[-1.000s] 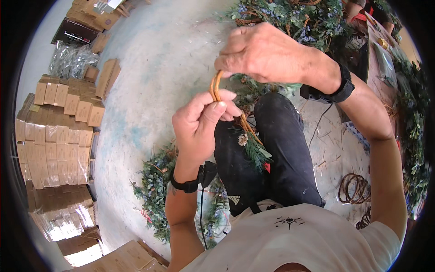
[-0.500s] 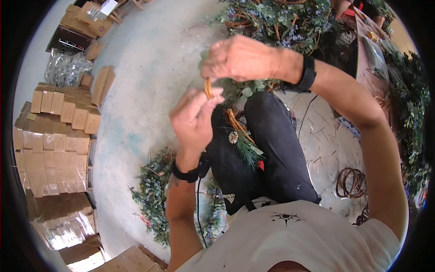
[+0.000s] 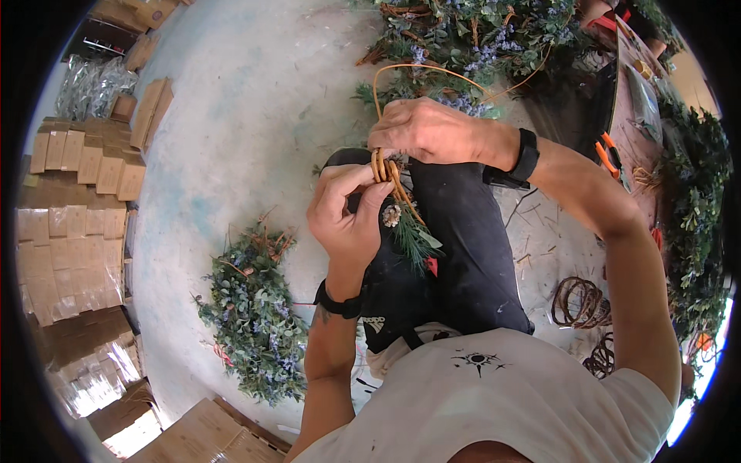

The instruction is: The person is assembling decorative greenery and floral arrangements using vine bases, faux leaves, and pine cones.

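Above my lap, my left hand (image 3: 343, 204) pinches several small loops of a tan, cane-like vine strand (image 3: 384, 167) between thumb and fingers. My right hand (image 3: 421, 131) is closed at the top of the same loops, knuckles up, its fingertips partly hidden. From it a long thin length of the strand (image 3: 424, 65) arcs up and away to the right. Just below the loops a pinecone (image 3: 392, 215) and a green pine sprig (image 3: 415, 244) lie against my dark trousers. Whether they are fastened to the strand, I cannot tell.
Leafy wreaths with blue berries (image 3: 478, 50) lie ahead; another wreath (image 3: 255, 320) is on the floor at left. Orange-handled cutters (image 3: 608, 156) rest at the right table's edge. Brown vine coils (image 3: 579, 302) lie at right. Cardboard boxes (image 3: 69, 231) are stacked far left.
Both hands have come down and nearer my lap, and the tan loops now show between them. The strand's long end now arcs out beyond my right hand. The whole view has shifted slightly.
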